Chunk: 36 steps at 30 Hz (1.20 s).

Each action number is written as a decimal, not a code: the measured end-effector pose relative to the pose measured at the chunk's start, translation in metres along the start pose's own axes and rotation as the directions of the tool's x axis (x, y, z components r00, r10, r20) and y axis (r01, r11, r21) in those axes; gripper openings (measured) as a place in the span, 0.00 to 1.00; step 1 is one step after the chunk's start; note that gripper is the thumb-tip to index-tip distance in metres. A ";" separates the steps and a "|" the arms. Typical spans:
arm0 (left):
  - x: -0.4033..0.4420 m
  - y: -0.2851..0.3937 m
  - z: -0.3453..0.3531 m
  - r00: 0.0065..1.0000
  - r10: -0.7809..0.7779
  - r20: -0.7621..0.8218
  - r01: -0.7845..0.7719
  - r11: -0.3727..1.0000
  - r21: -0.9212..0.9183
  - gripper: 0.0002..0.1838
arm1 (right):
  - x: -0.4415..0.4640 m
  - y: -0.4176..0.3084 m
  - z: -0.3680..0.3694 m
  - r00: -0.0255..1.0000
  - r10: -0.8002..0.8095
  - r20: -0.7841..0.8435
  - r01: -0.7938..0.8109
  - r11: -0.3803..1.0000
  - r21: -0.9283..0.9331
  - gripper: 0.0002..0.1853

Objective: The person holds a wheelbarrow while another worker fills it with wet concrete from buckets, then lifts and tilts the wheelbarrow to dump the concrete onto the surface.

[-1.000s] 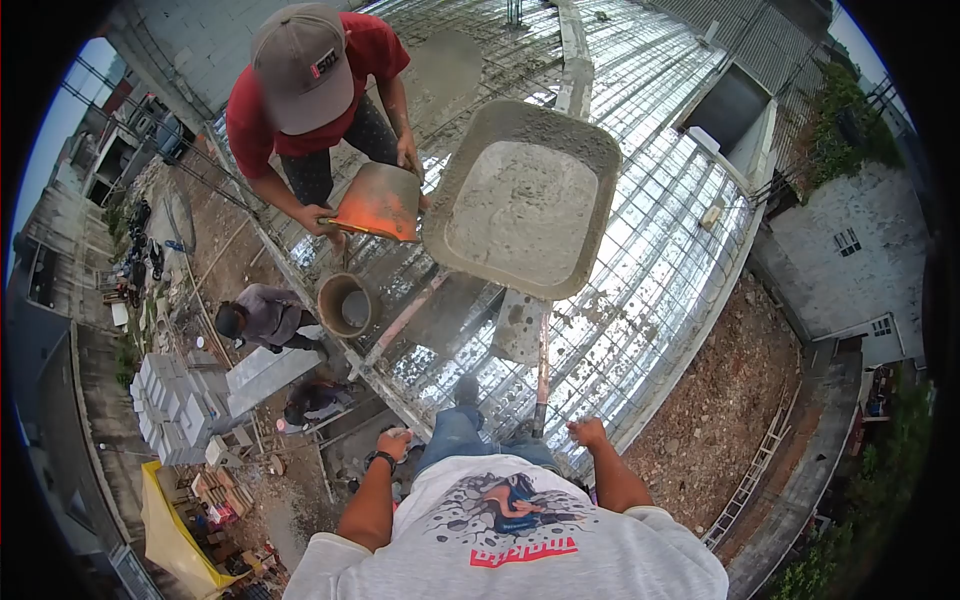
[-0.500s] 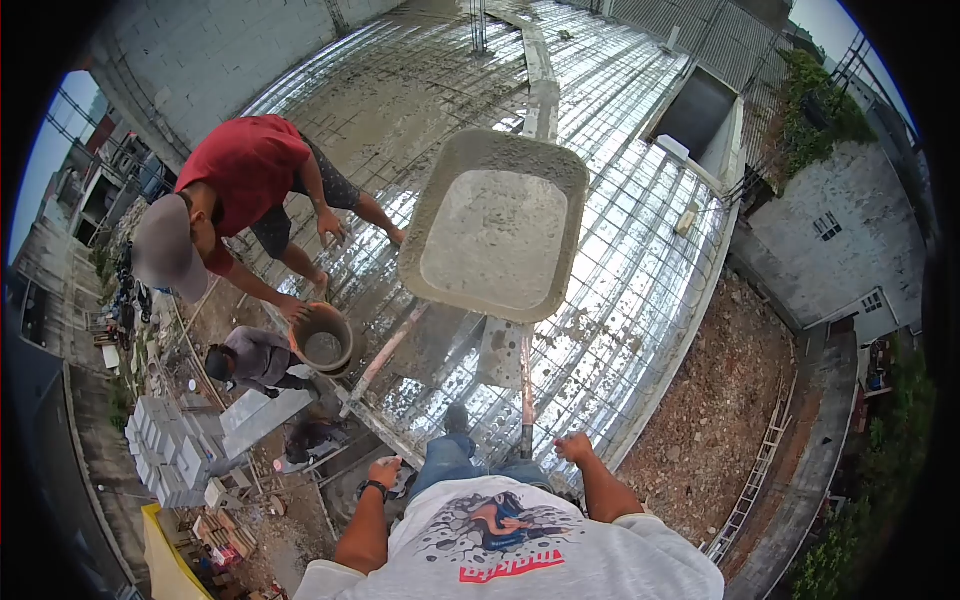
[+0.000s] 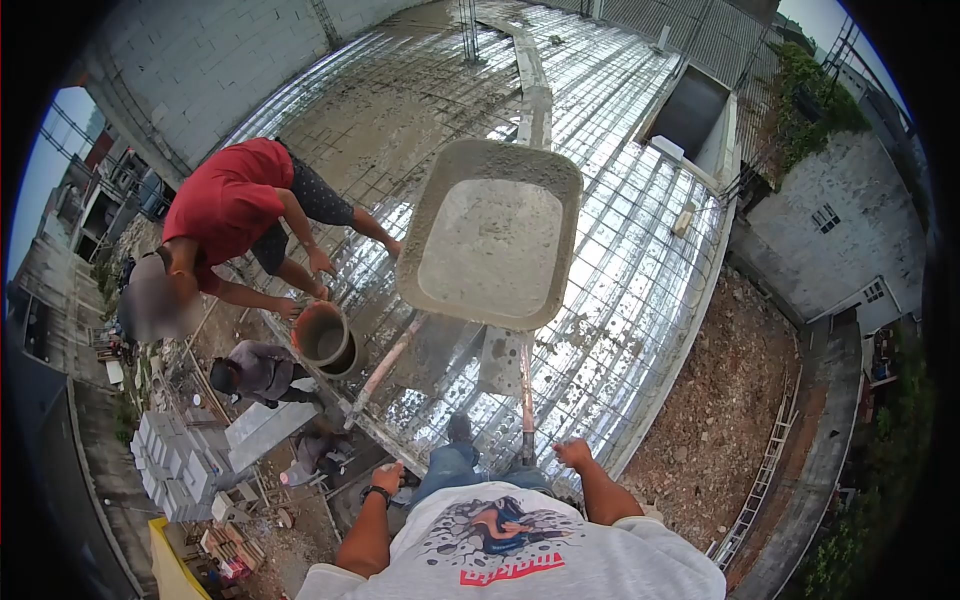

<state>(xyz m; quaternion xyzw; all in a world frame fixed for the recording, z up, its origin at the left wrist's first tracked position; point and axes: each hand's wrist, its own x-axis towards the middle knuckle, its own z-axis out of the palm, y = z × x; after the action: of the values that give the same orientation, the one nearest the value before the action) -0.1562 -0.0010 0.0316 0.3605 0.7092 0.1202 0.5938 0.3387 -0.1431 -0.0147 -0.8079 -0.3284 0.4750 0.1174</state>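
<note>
A wheelbarrow tray with wet grey concrete in it stands in front of me, its two handles pointing back toward me. My right hand is near the right handle, not touching it; its fingers look curled, with nothing seen in them. My left hand, with a dark band at the wrist, hangs below the left handle, apart from it; its fingers are too small to read. At the left, a co-worker in a red shirt bends over buckets at the slab edge, one hand by the rim.
Rebar mesh over shiny sheeting covers the slab. The slab drops off at the left and right edges. A rectangular opening is at the upper right. Below left are other people and stacked blocks.
The co-worker has turned from the tray, lowered the orange bucket beside the other bucket and bent down over them. My hands remain low, near the handles.
</note>
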 end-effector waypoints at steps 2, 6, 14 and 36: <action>-0.005 0.010 -0.002 0.998 -0.057 -0.012 0.058 0.997 0.052 0.31 | 0.004 0.000 0.003 1.000 0.024 -0.006 -0.024 0.998 -0.050 0.26; 0.002 0.010 -0.007 0.999 0.005 -0.044 0.001 0.990 0.139 0.29 | 0.000 -0.014 -0.003 0.998 -0.029 0.047 0.035 0.992 -0.124 0.28; 0.011 0.008 -0.013 0.997 0.026 -0.077 -0.009 0.976 0.217 0.26 | 0.030 -0.003 0.026 0.999 -0.039 0.008 0.040 0.991 -0.126 0.29; 0.090 0.111 -0.064 0.985 0.167 0.033 -0.156 0.808 0.568 0.18 | 0.018 -0.105 0.028 0.986 0.103 -0.134 -0.101 0.995 0.019 0.26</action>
<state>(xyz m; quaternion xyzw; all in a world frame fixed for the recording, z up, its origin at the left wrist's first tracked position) -0.1777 0.1532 0.0469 0.5787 0.6849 -0.0433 0.4407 0.2767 -0.0554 0.0111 -0.8532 -0.2749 0.4267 0.1199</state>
